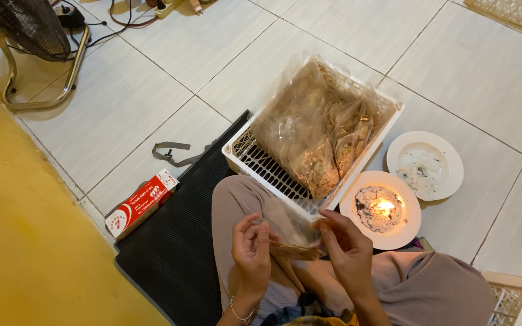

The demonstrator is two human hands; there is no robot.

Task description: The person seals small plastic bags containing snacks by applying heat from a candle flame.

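Observation:
My left hand [252, 250] and my right hand [346, 249] together hold a small clear plastic bag [290, 232] with brown contents over my lap. Both hands pinch its edges, left hand on the left side, right hand on the right. Just beyond them stands a white slatted basket [255, 158] holding a large clear bag of brown snack food [318, 130]. To the right of my right hand a white plate [407, 232] carries a small burning flame [385, 207] in melted wax.
A second white plate [425, 165] with wax bits lies farther right. A red and white carton [141, 203] lies left on the tile beside a black mat [179, 247]. A fan stand [38, 54] and cables sit at top left. Another white basket [517, 299] shows at bottom right.

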